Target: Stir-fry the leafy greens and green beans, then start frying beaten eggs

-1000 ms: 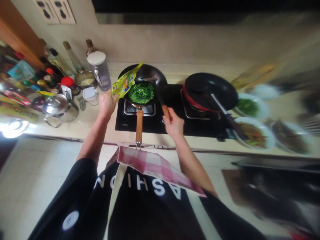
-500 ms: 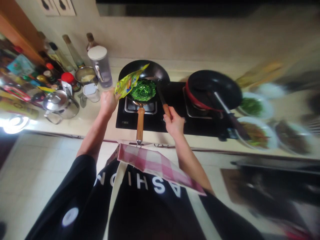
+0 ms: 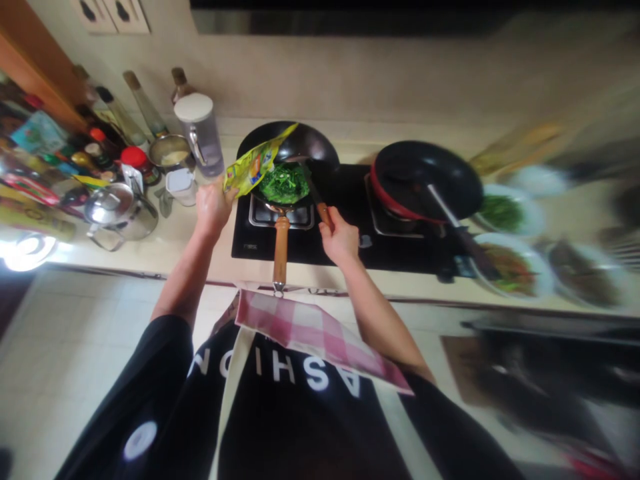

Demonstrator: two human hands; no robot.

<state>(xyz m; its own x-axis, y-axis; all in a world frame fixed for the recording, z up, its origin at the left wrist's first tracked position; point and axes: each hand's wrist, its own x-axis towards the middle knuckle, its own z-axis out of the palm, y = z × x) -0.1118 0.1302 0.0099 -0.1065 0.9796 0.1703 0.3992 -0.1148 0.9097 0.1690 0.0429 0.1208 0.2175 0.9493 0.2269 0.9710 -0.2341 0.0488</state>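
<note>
On the left burner sits a black wok (image 3: 317, 143) with chopped leafy greens (image 3: 283, 183) in it. Its wooden handle (image 3: 281, 250) points toward me, and no hand is on it. My left hand (image 3: 214, 205) is closed on the end of a yellow printed seasoning bag (image 3: 253, 167), which slants up over the wok's left side. My right hand (image 3: 340, 235) wraps round the wooden handle of a spatula (image 3: 317, 193). The spatula's dark shaft reaches into the wok at the right of the greens; its blade is hard to make out.
A red-sided pan (image 3: 425, 180) with a long-handled turner (image 3: 450, 210) stands on the right burner. Bowls of food (image 3: 513, 263) line the right counter. At left are a water pitcher (image 3: 200, 133), a metal pot (image 3: 120, 210), a white jar (image 3: 181, 187) and several bottles.
My right hand has moved slightly left with the spatula, its shaft now closer to the greens. My left hand and the bag have shifted a little left.
</note>
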